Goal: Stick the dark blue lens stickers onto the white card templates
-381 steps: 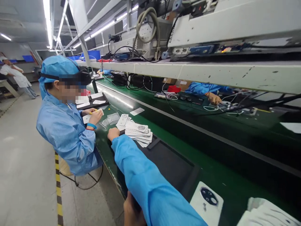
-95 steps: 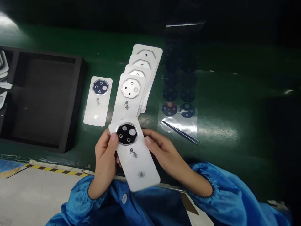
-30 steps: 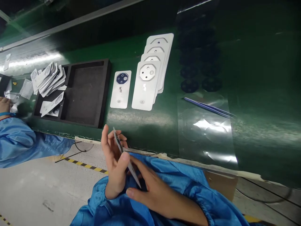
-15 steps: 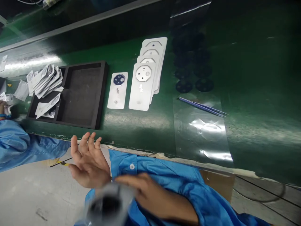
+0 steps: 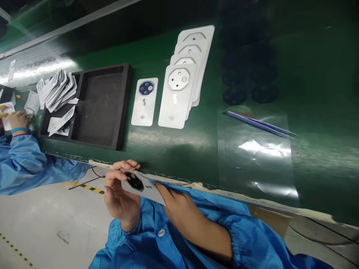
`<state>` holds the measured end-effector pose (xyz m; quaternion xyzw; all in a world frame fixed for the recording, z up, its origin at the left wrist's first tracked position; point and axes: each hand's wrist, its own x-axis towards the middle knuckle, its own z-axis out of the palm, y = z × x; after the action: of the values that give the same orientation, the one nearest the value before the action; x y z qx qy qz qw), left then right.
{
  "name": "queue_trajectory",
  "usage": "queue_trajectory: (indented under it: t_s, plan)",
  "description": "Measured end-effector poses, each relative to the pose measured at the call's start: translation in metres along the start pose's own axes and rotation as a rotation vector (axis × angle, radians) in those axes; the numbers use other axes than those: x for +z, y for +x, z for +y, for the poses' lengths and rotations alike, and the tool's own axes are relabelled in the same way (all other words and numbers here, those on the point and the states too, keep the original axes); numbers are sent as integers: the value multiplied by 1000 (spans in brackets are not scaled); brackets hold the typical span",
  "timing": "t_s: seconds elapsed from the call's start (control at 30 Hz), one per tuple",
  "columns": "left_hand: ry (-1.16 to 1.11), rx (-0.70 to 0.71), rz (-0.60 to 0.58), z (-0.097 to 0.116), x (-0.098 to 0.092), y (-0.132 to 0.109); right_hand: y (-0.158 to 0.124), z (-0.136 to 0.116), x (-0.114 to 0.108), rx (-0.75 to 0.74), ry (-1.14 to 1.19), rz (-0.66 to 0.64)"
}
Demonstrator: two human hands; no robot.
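My left hand (image 5: 120, 194) grips the top end of a white phone back cover (image 5: 143, 185) with a black round camera ring, held just off the green bench edge. My right hand (image 5: 179, 207) pinches its lower end. On the bench ahead lie a single white cover with a dark blue camera ring (image 5: 145, 101) and a fanned stack of white covers (image 5: 185, 74). A clear film sheet (image 5: 252, 145) carries dark round lens pieces (image 5: 235, 96) and blue tweezers (image 5: 259, 124).
A black foam tray (image 5: 102, 106) sits at the left with a heap of white covers (image 5: 57, 91) at its far end. A co-worker's hand and blue sleeve (image 5: 19, 149) work at the far left. Floor with yellow-black tape lies below the bench edge.
Half a second ago my left hand was spread open and the cover was a blur low in view. Now both hands hold the cover flat, camera ring up, near the bench edge.
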<state>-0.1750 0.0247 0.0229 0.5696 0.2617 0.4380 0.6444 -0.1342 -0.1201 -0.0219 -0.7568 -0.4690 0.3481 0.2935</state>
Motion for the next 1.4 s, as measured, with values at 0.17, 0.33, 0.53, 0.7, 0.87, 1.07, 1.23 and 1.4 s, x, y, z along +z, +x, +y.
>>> queue_trajectory:
  t_s: [0.17, 0.33, 0.53, 0.7, 0.87, 1.07, 1.23, 1.4]
  plan:
    - [-82, 5, 77, 5, 9, -5, -5, 6, 3, -142, -125, 196]
    - [-85, -16, 113, 7, 9, -7, -6, 7, -1, -171, -121, 240]
    - [-129, -35, 121, 9, 10, -8, -6, 9, 0, -170, -111, 233]
    - [-117, -38, 121, 11, 10, -9, -7, 12, 3, -161, -116, 238]
    - [-63, 13, 137, 15, 13, -12, -5, 11, -1, -156, -44, 229]
    - [21, 71, 119, 23, 11, -19, -5, 10, -2, -126, 116, 216]
    - [288, 301, 203, 21, 14, -26, 4, 12, -2, -42, 414, 163]
    - [638, 645, 286, 11, 8, -52, 4, 20, 8, -18, 667, -12]
